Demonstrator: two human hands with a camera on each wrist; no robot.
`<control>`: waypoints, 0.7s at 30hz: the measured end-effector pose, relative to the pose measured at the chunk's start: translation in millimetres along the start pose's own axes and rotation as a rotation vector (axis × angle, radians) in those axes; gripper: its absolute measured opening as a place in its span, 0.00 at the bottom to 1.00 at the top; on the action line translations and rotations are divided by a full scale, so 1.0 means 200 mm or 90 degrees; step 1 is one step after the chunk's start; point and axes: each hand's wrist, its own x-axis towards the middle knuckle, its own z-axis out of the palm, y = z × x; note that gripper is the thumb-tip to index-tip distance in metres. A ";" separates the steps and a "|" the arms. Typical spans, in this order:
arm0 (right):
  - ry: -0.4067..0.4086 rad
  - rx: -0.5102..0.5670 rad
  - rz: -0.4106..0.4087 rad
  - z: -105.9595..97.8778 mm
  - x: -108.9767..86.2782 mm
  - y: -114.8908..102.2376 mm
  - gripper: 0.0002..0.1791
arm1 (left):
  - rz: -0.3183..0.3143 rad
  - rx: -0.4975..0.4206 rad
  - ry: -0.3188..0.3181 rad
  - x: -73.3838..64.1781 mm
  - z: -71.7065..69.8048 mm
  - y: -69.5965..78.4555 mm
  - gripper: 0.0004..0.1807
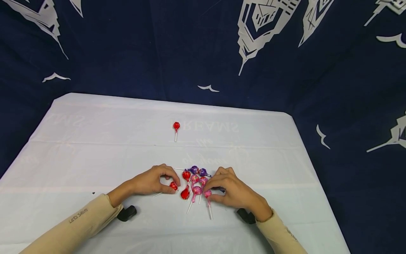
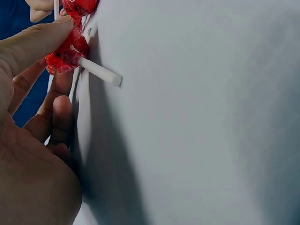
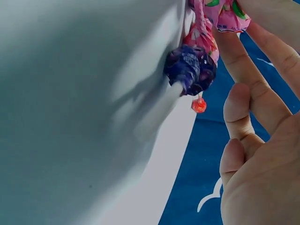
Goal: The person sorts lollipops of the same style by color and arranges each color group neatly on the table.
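My left hand (image 1: 153, 180) pinches a red-wrapped lollipop (image 1: 173, 185) between thumb and fingers, just left of a cluster of lollipops; its white stick (image 2: 101, 71) points back toward the wrist. On the cluster's right side, my right hand (image 1: 233, 188) holds a pink lollipop (image 1: 208, 193) between thumb and fingertips. A purple lollipop (image 3: 190, 70) lies beside that hand, mostly covered by it in the head view. Between the hands are red lollipops (image 1: 185, 193), pink lollipops (image 1: 196, 190) and purple lollipops (image 1: 194, 170), close together with sticks pointing different ways.
A single red lollipop (image 1: 176, 125) lies farther back on the white-covered table (image 1: 104, 155). Behind the table hangs a dark blue cloth (image 1: 158, 53) with white drawings. Dark wrist devices (image 1: 127, 213) show under both forearms.
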 end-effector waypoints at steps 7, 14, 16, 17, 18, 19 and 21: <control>0.011 0.006 -0.004 -0.02 0.02 0.01 0.11 | -0.011 -0.003 0.001 0.00 0.00 0.00 0.10; 0.009 0.032 0.007 -0.05 0.05 0.02 0.12 | -0.002 -0.007 0.004 0.00 0.00 -0.02 0.09; 0.008 0.040 0.017 -0.05 0.06 0.02 0.12 | 0.003 -0.011 0.005 -0.01 0.00 -0.02 0.09; 0.008 0.046 0.024 -0.06 0.06 0.02 0.12 | 0.005 -0.012 0.005 -0.01 0.00 -0.02 0.09; 0.008 0.048 0.028 -0.06 0.07 0.02 0.12 | 0.005 -0.013 0.005 -0.01 0.00 -0.02 0.09; 0.007 0.049 0.032 -0.06 0.07 0.02 0.11 | 0.003 -0.014 0.004 -0.01 0.00 -0.02 0.10; 0.005 0.052 0.037 -0.06 0.07 0.03 0.11 | 0.003 -0.014 0.004 -0.01 0.00 -0.02 0.10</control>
